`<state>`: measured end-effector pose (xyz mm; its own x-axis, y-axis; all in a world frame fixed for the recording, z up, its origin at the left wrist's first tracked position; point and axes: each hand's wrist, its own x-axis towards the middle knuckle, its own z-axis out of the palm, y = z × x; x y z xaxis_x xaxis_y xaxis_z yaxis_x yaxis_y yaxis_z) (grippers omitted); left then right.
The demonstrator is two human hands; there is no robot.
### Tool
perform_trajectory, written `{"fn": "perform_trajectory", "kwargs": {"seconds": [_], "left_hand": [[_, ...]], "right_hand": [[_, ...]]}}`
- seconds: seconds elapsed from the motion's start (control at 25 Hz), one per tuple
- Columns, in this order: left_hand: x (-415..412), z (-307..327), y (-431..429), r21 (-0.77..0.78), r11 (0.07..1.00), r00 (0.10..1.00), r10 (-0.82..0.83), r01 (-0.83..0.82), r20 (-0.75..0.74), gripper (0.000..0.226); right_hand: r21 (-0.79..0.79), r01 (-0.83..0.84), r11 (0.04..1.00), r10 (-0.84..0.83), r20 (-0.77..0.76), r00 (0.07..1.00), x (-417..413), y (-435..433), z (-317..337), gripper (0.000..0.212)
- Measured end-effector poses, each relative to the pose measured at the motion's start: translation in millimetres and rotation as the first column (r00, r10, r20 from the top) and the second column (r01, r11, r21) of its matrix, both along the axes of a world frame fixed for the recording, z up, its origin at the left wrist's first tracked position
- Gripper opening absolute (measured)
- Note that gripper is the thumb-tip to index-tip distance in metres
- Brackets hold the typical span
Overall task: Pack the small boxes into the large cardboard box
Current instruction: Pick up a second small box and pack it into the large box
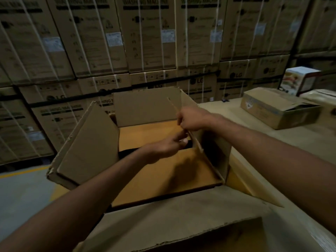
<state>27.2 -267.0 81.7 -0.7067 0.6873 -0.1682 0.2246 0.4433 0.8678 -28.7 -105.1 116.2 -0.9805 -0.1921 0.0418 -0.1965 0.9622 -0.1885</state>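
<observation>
The large cardboard box (87,142) stands open in front of me, its flaps spread outward and its bottom panels bare. My right hand (190,119) grips the top edge of the right flap (197,142), which stands almost edge-on to the camera. Just below it, my left hand (169,146) reaches into the box and pinches the same flap lower down. No small boxes lie inside the box. A dark gap shows between the bottom panels.
A smaller cardboard box (278,108) with a printed hand symbol lies on the surface at the right, with a colourful printed carton (300,80) behind it. Stacked washing machine cartons (145,42) fill the background. Grey floor with a yellow line (23,171) is at the left.
</observation>
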Motion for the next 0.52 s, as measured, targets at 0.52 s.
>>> {"fn": "perform_trajectory", "kwargs": {"seconds": [0.52], "left_hand": [[-9.1,-63.9,59.7,-0.545,0.820,0.888,-0.371,0.176,-0.271,0.084]], "right_hand": [[0.878,0.093,0.469,-0.148,-0.026,0.989,20.9,32.0,-30.4,0.038]]}}
